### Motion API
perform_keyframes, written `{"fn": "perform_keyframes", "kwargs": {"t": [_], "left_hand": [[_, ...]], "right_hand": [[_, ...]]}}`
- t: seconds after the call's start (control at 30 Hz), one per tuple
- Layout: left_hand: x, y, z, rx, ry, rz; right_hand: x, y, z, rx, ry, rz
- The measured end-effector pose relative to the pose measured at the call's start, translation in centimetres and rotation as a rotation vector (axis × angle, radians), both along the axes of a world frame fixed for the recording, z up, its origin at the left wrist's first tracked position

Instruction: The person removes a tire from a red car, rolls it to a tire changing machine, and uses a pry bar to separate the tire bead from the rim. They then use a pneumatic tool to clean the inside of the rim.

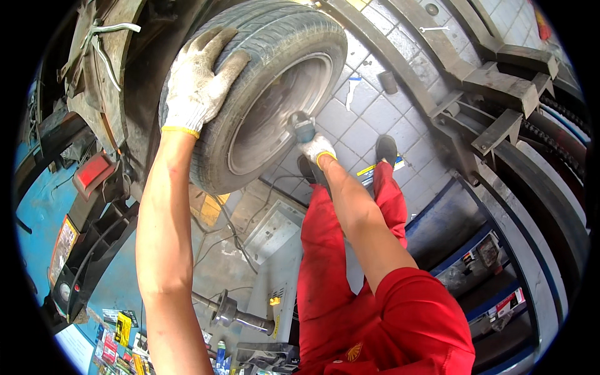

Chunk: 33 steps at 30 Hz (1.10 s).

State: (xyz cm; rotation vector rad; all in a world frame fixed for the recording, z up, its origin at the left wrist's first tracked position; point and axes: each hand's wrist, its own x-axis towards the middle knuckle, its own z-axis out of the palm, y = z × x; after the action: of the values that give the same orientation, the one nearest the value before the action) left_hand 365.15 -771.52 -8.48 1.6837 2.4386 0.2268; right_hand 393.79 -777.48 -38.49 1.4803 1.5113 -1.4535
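A black car tyre (265, 53) on a metal rim (262, 112) fills the upper middle, its open side turned toward me. The inside of the rim looks smeared. My left hand (200, 81), in a soiled white work glove with a yellow cuff, lies on the tyre's tread, thumb and fingers spread. My right hand (317, 149), gloved the same way, is closed around a dark teal power tool (303, 128). Its rounded head is at the near lower edge of the rim; whether it touches the metal I cannot tell.
A grey machine with a threaded shaft (231, 310) stands below the wheel, cables (234, 234) near it. Steel lift beams (500, 87) run along the right. A spanner (434, 29) and a dark cylinder (387, 82) lie on the tiles. Pliers-like handles (109, 50) are at upper left.
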Motion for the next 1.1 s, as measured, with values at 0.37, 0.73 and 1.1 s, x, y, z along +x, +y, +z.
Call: {"fn": "perform_keyframes", "kwargs": {"t": [0.37, 0.73, 1.1], "left_hand": [[-0.1, -0.9, 0.1, 0.000, 0.013, 0.031], [0.2, -0.7, 0.0, 0.004, 0.012, 0.011], [0.0, -2.1, 0.0, 0.026, 0.005, 0.023]], "right_hand": [[-0.1, -2.3, 1.9, -0.320, 0.256, 0.145], [-3.9, -2.0, -3.2, -0.109, 0.245, 0.217], [-6.2, -1.2, -0.7, -0.142, 0.173, 0.179]]}}
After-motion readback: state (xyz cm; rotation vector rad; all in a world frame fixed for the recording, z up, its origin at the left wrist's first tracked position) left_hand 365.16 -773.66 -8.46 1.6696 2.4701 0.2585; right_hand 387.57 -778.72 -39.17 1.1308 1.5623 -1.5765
